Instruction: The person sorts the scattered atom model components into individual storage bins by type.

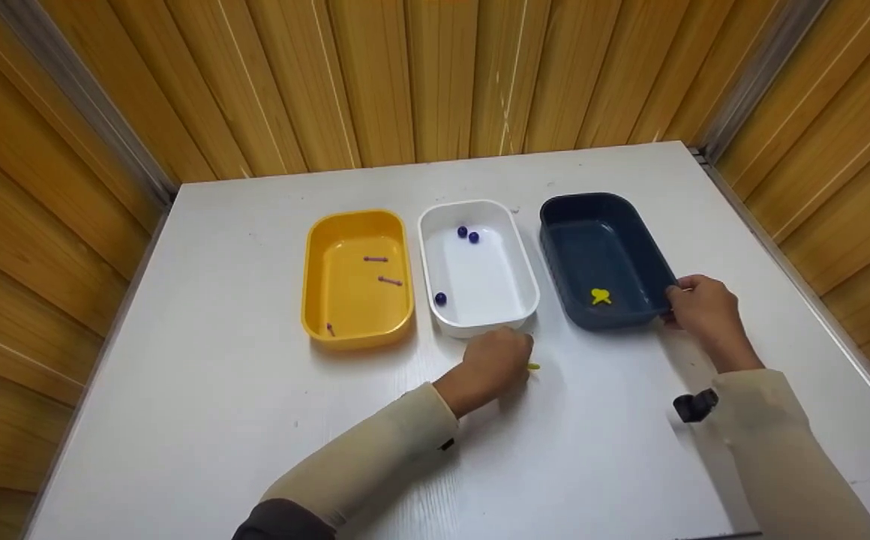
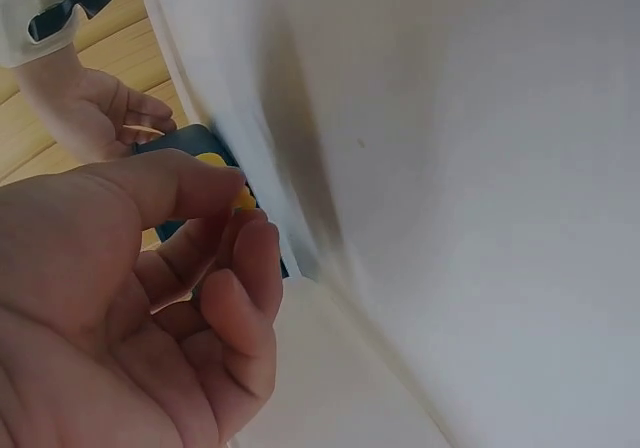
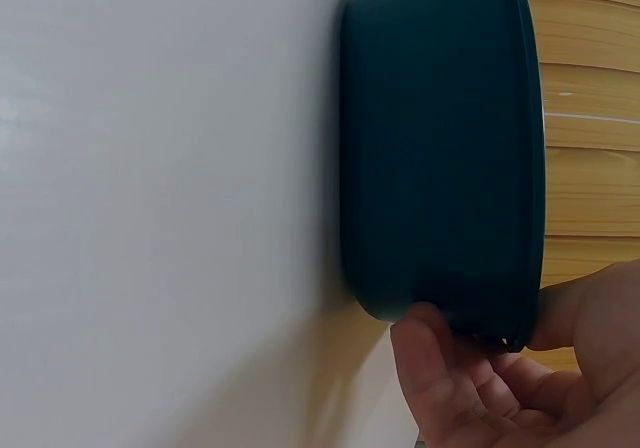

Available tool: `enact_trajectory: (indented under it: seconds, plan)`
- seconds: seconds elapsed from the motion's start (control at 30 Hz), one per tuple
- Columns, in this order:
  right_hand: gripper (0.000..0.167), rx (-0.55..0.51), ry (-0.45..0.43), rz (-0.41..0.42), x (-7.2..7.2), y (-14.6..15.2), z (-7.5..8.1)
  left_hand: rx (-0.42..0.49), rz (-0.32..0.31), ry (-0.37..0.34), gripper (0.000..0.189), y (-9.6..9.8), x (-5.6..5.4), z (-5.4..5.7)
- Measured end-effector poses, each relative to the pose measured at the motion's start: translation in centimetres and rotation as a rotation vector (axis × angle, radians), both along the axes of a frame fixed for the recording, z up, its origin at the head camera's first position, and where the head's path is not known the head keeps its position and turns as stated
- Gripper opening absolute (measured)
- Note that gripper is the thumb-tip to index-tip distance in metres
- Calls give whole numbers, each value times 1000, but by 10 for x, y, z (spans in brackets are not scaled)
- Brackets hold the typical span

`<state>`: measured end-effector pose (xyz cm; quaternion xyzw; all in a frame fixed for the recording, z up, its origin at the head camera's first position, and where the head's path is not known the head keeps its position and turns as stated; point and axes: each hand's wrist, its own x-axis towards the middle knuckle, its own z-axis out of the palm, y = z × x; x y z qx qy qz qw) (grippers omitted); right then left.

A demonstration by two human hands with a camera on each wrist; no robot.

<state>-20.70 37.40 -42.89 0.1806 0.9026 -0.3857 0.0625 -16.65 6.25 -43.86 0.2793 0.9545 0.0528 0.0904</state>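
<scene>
My left hand (image 1: 493, 364) pinches a small yellow piece (image 1: 533, 367) between thumb and fingertips, low over the table in front of the white tray (image 1: 480, 328). In the left wrist view the fingertips cover most of this yellow piece (image 2: 245, 198). My right hand (image 1: 707, 311) grips the near right corner of the dark blue tray (image 1: 577, 319), thumb at the rim and fingers against the outer wall, as the right wrist view also shows on the tray's wall (image 3: 440, 148). Inside that tray, near its front, lies a yellow piece with a rounded top and two short legs (image 1: 601, 296).
Several dark blue beads, two at the back (image 1: 468, 235) and one at the front left (image 1: 441, 298), lie in the white tray. A yellow-orange tray (image 1: 358, 343) on the left holds small purple sticks with knobbed ends (image 1: 376, 259). Wood-patterned walls (image 1: 442, 82) border the white table (image 1: 217, 375).
</scene>
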Motion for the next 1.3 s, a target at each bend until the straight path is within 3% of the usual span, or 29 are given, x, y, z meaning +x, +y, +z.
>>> enact_trajectory:
  seconds: [0.47, 0.87, 1.3]
  plan:
    - [47, 6, 0, 4, 1, 1, -1, 26, 9, -6, 13, 17, -7, 10]
    - [47, 6, 1, 6, 0, 2, -1, 73, -22, 62, 12, 27, -11, 20]
    - [48, -11, -18, -5, 0, 0, -1, 112, -2, 43, 11, 41, -17, 32]
